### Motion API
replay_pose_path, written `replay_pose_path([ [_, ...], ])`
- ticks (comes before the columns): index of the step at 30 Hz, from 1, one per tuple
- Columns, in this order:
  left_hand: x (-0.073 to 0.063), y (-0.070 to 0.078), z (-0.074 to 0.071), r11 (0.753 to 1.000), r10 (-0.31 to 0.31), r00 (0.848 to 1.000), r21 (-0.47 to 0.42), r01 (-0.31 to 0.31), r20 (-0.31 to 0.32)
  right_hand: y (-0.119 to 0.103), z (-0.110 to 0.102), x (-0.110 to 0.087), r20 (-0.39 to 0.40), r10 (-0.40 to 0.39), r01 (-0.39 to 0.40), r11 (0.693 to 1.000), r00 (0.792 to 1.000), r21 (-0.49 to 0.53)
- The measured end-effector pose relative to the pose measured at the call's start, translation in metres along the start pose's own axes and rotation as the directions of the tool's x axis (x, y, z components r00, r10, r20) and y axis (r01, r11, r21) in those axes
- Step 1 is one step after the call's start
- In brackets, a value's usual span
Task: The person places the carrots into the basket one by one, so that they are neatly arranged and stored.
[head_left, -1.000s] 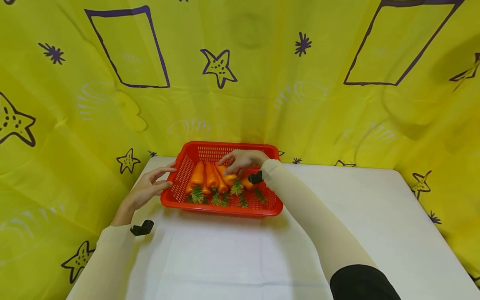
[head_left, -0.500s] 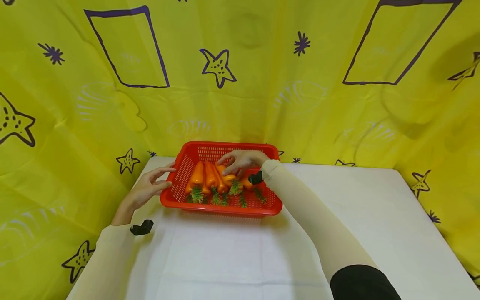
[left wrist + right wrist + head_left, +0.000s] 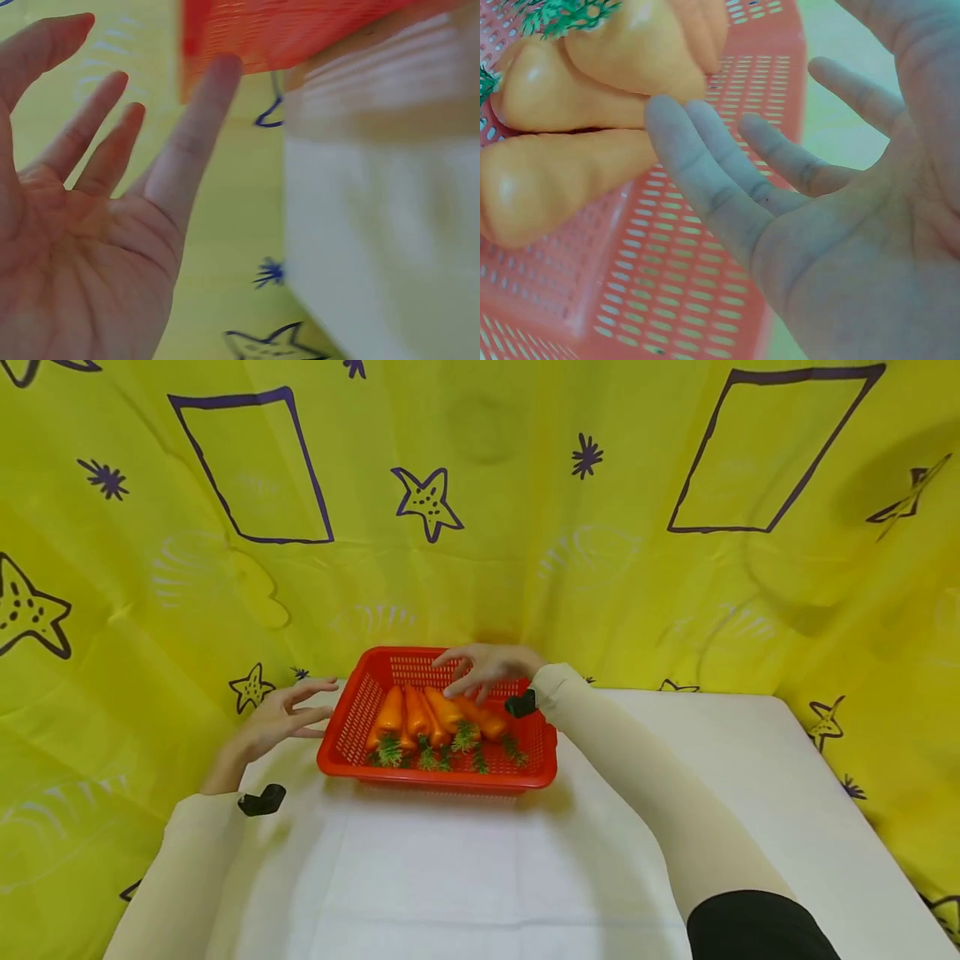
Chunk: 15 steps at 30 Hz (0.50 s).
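Observation:
A red perforated plastic basket (image 3: 450, 782) holds several orange artificial carrots (image 3: 446, 710) with green leafy tops. Over its right half hovers my right hand (image 3: 495, 667), fingers spread and nothing held. In the right wrist view that hand (image 3: 840, 217) has its palm in sight, with the fingertips close to the narrow ends of the carrots (image 3: 562, 180); whether they touch I cannot tell. My left hand (image 3: 273, 720) stays just left of the basket, fingers extended. The left wrist view shows this hand's (image 3: 90, 232) bare palm, with one fingertip overlapping the basket wall (image 3: 300, 34).
The basket stands towards the back of a table with a white cover (image 3: 442, 877). A yellow curtain (image 3: 510, 568) with starfish and fish drawings hangs behind the table and along both sides.
My left hand has drawn away leftwards from the basket's rim. The right hand has lifted off the carrots, its fingers loosening. The head view has shifted slightly.

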<state>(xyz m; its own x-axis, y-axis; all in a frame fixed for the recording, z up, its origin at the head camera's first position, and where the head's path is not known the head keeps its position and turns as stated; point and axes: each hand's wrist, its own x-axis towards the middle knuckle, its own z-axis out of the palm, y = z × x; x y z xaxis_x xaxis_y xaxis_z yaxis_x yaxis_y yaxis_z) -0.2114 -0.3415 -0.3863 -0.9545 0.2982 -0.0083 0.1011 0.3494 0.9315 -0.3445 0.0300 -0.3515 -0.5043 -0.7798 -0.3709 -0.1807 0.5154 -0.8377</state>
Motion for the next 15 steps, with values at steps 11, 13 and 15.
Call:
replay_pose_path([
  [11, 0.011, 0.054, -0.015, 0.991, 0.019, 1.0, 0.134, -0.016, -0.025, -0.022, -0.013, -0.035, -0.087, -0.112, 0.101, 0.987, 0.99, -0.125],
  [13, 0.013, 0.057, -0.009, 0.982, 0.025, 0.999, 0.19, -0.02, -0.026, -0.021, -0.012, -0.045, -0.124, -0.135, 0.113, 0.978, 0.983, -0.173],
  [15, 0.013, 0.058, -0.001, 0.956, 0.038, 0.999, 0.292, -0.026, -0.033, -0.018, -0.011, -0.056, -0.164, -0.166, 0.124, 0.963, 0.972, -0.239],
])
